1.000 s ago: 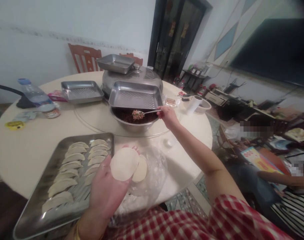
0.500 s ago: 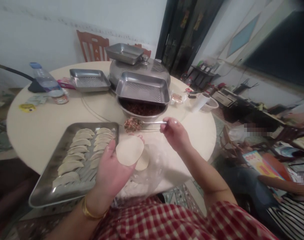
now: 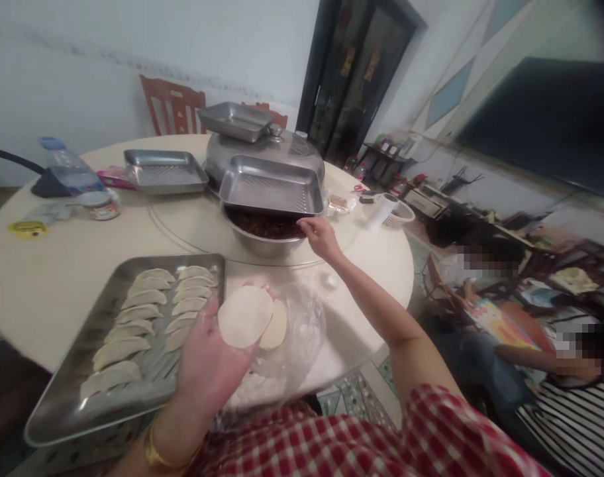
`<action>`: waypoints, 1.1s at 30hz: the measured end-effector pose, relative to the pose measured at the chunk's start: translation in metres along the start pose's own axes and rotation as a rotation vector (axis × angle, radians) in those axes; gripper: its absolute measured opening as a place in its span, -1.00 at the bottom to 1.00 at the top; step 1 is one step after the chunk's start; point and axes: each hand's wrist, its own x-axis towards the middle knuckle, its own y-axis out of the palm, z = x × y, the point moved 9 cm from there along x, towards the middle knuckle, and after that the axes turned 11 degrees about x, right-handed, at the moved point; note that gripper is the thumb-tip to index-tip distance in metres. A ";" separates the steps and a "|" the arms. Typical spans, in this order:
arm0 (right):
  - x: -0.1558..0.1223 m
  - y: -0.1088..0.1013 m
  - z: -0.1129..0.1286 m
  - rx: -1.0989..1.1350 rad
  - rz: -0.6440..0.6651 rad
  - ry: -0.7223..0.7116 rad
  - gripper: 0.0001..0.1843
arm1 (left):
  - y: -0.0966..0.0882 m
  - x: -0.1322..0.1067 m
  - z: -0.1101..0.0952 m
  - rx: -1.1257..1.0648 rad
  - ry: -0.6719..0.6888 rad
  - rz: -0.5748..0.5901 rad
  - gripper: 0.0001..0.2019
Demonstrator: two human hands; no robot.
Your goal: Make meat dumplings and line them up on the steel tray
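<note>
On my left hand [image 3: 207, 364] lies a round dumpling wrapper [image 3: 246, 317], held flat across the fingers with the thumb at its edge. Another wrapper [image 3: 275, 326] shows just behind it, over a clear plastic bag [image 3: 306, 324]. My right hand [image 3: 322, 238] is at the right rim of a metal bowl [image 3: 267, 245] of dark filling [image 3: 269, 225], its fingers pinched on a spoon whose head is hidden in the bowl. Left of my left hand, a large metal tray [image 3: 68, 384] holds several folded dumplings [image 3: 120, 344] in two rows.
An empty metal tray [image 3: 272, 185] rests over the bowl's back. Behind are a lidded metal pan [image 3: 306, 156] and two more trays. A bottle [image 3: 68, 165] and a jar [image 3: 100, 205] stand left; a basket [image 3: 401, 213] sits right. Another person [image 3: 570, 411] is at far right.
My right hand has gone forward and left from above the table to the bowl, taking the filling-loaded spoon with it. My left hand still holds the wrapper. The camera view has shifted.
</note>
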 end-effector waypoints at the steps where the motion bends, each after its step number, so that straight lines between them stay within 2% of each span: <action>1: 0.005 0.002 -0.003 -0.031 0.019 -0.009 -0.73 | -0.002 0.001 0.000 0.018 -0.003 -0.016 -0.39; 4: 0.011 0.001 -0.009 -0.116 0.041 -0.031 -0.73 | -0.006 0.003 -0.002 0.060 -0.001 -0.054 -0.41; 8: 0.007 -0.009 -0.009 -0.193 0.051 -0.077 -0.69 | -0.007 0.007 -0.004 0.054 -0.002 -0.034 -0.41; 13: -0.001 -0.010 0.005 -0.224 0.156 -0.180 -0.65 | -0.010 0.009 -0.001 0.030 -0.019 0.014 -0.44; 17: 0.000 -0.003 0.021 -0.230 0.245 -0.262 -0.64 | -0.013 0.011 -0.001 0.045 0.000 -0.027 -0.45; 20: 0.001 0.011 0.035 -0.259 0.329 -0.318 -0.62 | -0.013 0.011 0.001 0.058 -0.018 -0.035 -0.48; 23: 0.003 0.039 0.045 -0.395 0.475 -0.357 -0.64 | -0.013 0.010 0.001 0.067 -0.027 -0.042 -0.50; 26: 0.007 0.066 0.055 -0.505 0.606 -0.392 -0.67 | -0.016 0.009 -0.002 0.091 0.003 -0.084 -0.46; 28: 0.010 0.079 0.059 -0.470 0.684 -0.381 -0.70 | -0.019 0.008 -0.003 0.103 -0.001 -0.136 -0.43; 30: 0.018 0.077 0.061 -0.329 0.653 -0.297 -0.73 | -0.021 0.008 -0.004 0.116 -0.012 -0.188 -0.42; 31: 0.025 0.067 0.058 -0.211 0.557 -0.209 -0.76 | -0.022 0.008 -0.005 0.120 -0.012 -0.205 -0.42; 33: 0.037 0.035 0.042 0.053 0.270 0.010 -0.84 | -0.021 0.008 -0.008 0.121 -0.007 -0.222 -0.42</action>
